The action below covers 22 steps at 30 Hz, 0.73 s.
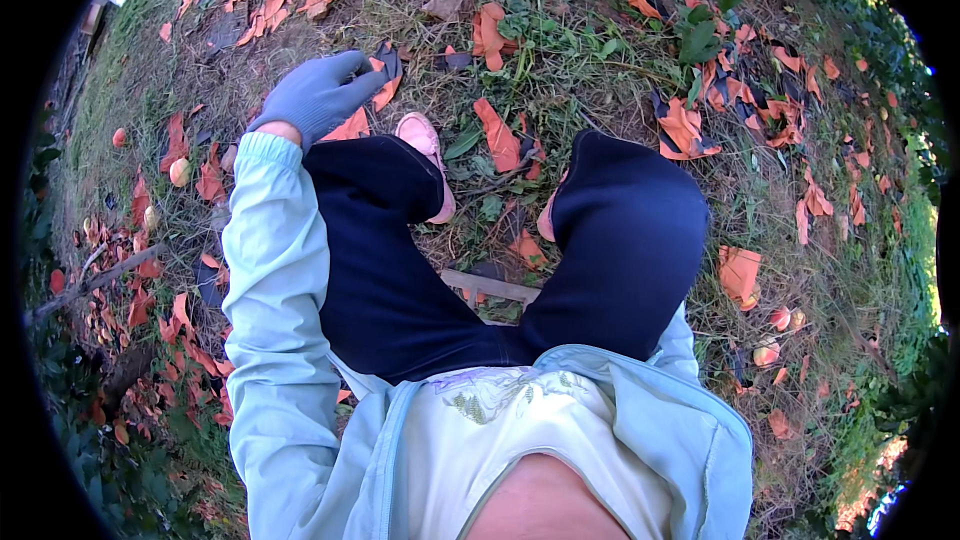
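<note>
My left hand, in a grey-blue glove, is held out past my left knee, just above the ground. Its fingers are loosely bent, the thumb stands a little apart, and no object shows in them. By the fingertips is an orange and black paper scrap, which seems to lie on the ground. Another orange paper piece shows below the hand, beside my knee. My right hand is hidden; only part of the right sleeve appears behind my right thigh.
Torn orange and black papers litter the grass on both sides. Pale red fruits lie at right, with a yellowish fruit at left. A wooden bar shows between my legs. A branch crosses the left; leafy plants edge the ground.
</note>
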Available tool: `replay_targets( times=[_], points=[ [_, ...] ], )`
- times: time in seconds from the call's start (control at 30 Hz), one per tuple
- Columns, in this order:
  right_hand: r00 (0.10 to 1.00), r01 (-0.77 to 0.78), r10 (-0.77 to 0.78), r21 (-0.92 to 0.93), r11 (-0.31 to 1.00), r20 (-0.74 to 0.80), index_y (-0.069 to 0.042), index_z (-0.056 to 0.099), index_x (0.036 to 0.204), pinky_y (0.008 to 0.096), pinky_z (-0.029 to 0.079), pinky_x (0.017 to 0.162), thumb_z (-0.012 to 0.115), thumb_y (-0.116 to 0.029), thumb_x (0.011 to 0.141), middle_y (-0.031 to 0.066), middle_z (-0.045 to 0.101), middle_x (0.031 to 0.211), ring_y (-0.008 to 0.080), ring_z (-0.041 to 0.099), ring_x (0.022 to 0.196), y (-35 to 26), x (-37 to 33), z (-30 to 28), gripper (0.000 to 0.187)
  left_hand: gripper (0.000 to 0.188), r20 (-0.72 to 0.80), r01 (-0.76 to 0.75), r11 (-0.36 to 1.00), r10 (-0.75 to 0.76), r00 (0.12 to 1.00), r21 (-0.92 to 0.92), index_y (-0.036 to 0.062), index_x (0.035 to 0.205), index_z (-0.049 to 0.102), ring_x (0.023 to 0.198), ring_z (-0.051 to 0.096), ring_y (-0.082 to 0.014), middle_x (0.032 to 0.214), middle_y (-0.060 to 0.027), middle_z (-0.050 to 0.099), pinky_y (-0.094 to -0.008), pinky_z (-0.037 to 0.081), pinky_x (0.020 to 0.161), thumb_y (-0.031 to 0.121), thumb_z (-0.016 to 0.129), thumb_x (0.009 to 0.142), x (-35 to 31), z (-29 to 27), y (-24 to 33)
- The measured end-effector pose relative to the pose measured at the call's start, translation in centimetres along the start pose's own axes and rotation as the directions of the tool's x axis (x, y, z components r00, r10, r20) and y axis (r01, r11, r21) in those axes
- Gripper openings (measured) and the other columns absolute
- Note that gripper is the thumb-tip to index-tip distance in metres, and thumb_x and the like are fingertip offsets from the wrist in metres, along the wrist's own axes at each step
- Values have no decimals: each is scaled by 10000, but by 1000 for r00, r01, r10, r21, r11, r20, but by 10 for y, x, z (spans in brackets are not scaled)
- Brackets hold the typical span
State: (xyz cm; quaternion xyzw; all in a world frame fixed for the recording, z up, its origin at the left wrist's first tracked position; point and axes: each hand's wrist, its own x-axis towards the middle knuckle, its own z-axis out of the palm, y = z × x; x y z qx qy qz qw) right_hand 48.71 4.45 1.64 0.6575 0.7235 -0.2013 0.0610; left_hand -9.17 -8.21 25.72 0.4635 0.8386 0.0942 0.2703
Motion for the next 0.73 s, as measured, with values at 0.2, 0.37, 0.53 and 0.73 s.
replay_targets(
  times=[0.2,0.37,0.53,0.73],
  points=[
    [974,-42,88,215,976,-209,-71,552,1158,329,481,764,557,-214,830,141,645,971,225,636,837,12,-10,20,357,344,43,-102,991,106,993,-87,28,1008,578,763,553,-159,832,-72,603,-302,434,701,336,525,865,12,6,12],
    [974,40,79,505,862,-212,-95,500,1211,320,458,841,535,-132,827,129,605,1092,235,605,978,49,11,16,387,286,57,8,953,10,998,-303,33,1015,588,690,489,-69,801,-2,566,-228,415,633,278,548,873,10,9,11],
    [984,26,27,289,957,-178,-231,600,1101,360,478,798,605,-296,795,93,609,1051,295,603,900,36,14,22,312,299,122,28,958,8,992,-285,32,1050,577,704,500,-83,849,-6,571,-235,430,641,273,543,875,24,17,27],
    [985,72,9,466,882,-171,-145,630,1077,340,412,904,573,-407,816,112,591,1116,287,556,1034,-8,92,30,374,335,49,39,977,-30,998,-209,20,1079,581,810,573,-148,929,-67,621,-272,455,717,281,546,873,5,2,7]
  ],
)
